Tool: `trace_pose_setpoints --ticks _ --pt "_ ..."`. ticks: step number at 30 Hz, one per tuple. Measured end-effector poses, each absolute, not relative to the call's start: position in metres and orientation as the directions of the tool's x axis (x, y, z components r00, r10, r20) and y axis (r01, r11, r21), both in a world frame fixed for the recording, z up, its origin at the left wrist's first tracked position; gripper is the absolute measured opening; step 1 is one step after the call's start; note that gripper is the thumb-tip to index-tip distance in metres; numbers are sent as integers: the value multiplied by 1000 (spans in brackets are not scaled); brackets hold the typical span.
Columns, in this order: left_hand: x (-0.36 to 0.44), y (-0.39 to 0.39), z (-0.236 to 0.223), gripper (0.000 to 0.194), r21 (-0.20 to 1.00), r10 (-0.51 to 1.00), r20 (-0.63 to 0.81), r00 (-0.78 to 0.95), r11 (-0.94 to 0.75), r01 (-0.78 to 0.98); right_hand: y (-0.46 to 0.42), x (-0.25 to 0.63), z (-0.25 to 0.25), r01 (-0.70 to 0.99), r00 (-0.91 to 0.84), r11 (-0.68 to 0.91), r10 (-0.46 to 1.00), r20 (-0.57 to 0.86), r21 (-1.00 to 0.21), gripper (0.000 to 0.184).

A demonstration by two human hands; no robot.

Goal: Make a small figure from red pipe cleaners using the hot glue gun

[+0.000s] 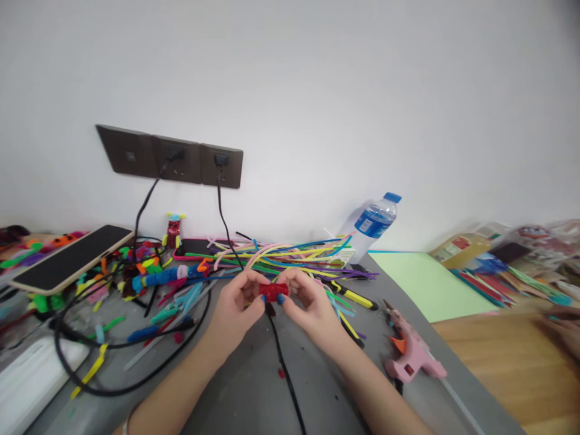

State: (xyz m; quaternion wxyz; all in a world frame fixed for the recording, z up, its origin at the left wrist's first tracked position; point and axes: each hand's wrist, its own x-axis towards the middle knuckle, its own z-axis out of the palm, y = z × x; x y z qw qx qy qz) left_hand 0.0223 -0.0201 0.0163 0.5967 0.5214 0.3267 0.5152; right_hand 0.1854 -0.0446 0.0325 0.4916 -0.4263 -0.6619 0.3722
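Note:
A short, fuzzy red roll point(273, 293), seemingly of pipe cleaner, is held up above the grey table between both hands. My left hand point(239, 307) pinches its left end between thumb and fingers. At the other end, my right hand point(307, 305) grips it the same way, thumb in front. Behind the hands lies a loose bundle of colourful pipe cleaners point(272, 257). A black cable point(281, 356) runs along the table beneath the roll. The far side of the roll is hidden by my fingers.
To the right lie a pink glue gun point(414, 350) and a yellow cutter knife point(356, 296). A water bottle point(378, 217) leans by the wall. At left are a phone point(75, 257), looped black cable point(131, 393) and pipe-cleaner pieces. Another person's hand point(566, 329) is at far right.

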Motion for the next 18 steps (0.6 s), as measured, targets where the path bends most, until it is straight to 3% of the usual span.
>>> trace_pose_setpoints --ticks 18 --pt "22 -21 16 20 956 957 144 250 -69 -286 -44 186 31 196 -159 359 930 332 -913 17"
